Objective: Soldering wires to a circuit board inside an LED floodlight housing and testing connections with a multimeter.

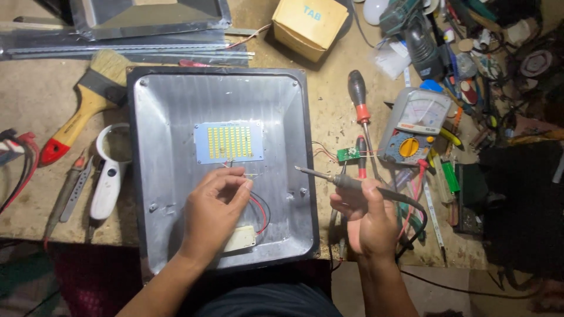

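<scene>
Two hands work over a square metal lamp housing (176, 105) lying on the bench (35, 94). The left hand (214, 208) pinches a thin strand of solder wire (249, 175) between thumb and fingertips, just below the LED panel (229, 142). The right hand (367, 214), beside the housing's right rim, is closed around a soldering iron (335, 179), tip pointing left toward the wire. Beyond the right hand lie a red-handled screwdriver (359, 100) and a multimeter (416, 123).
</scene>
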